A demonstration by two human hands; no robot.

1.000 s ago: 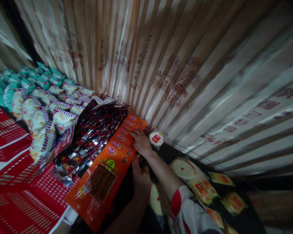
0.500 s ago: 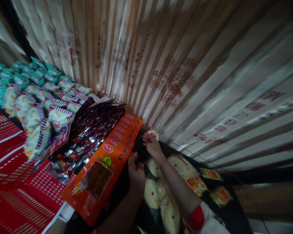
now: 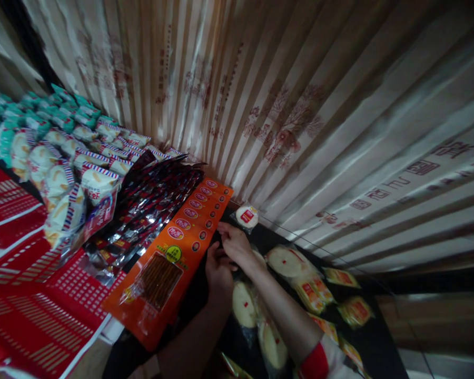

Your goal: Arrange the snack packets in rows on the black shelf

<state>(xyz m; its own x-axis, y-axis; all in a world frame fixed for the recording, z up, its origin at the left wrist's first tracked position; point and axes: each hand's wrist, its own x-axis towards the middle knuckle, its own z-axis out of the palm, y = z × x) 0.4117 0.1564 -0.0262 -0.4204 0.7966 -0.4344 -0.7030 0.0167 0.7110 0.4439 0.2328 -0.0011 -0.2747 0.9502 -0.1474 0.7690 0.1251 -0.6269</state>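
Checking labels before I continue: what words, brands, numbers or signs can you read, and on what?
Nothing is clear enough to quote.
Orange packets: characters in pink ovals, blurred; other print, too small.
Pleated sheet: large and small dark-red characters, too blurred.
Cream bags: red characters, blurred.
Teal bags: too small.
Dark packets: too small.
White round packet: print on red, too small.
Yellow packets: blurred.

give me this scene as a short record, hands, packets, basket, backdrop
left hand: beside the orange packets, grip unclear
right hand: close by the left, grip unclear
orange packets: overlapping row, front one windowed over brown sticks
left of them: dark shiny packets, striped white packets, teal packets
right: round pale packets, yellow packets
basket: red, perforated, lower left
backdrop: pleated, printed
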